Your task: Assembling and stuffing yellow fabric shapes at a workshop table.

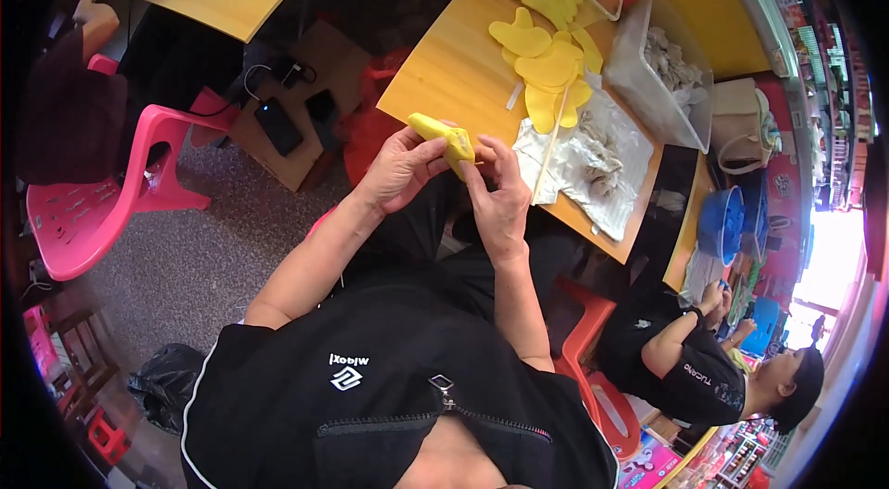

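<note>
A small yellow fabric piece [431, 130], padded-looking and long, is held up between my hands in front of the table's near edge. My left hand [400, 169] grips its underside with thumb and bent fingers. At its right end, my right hand [501, 197] pinches the edge, where a pale spot shows; the fingers partly hide that end. Flat yellow cutouts [553, 66] lie in a loose pile on the wooden table [443, 72]. Beside them, a tuft of whitish stuffing [597, 167] rests on a white cloth [632, 132], with a thin stick [553, 142] across the cloth's left side.
At the table's far end, a clear bin [607, 3] holds several yellow pieces. Another clear bin [637, 86] with whitish stuffing stands at the right. A phone [280, 125] lies on cardboard at lower left, near a pink chair [139, 169]. A co-worker [690, 355] sits at right.
</note>
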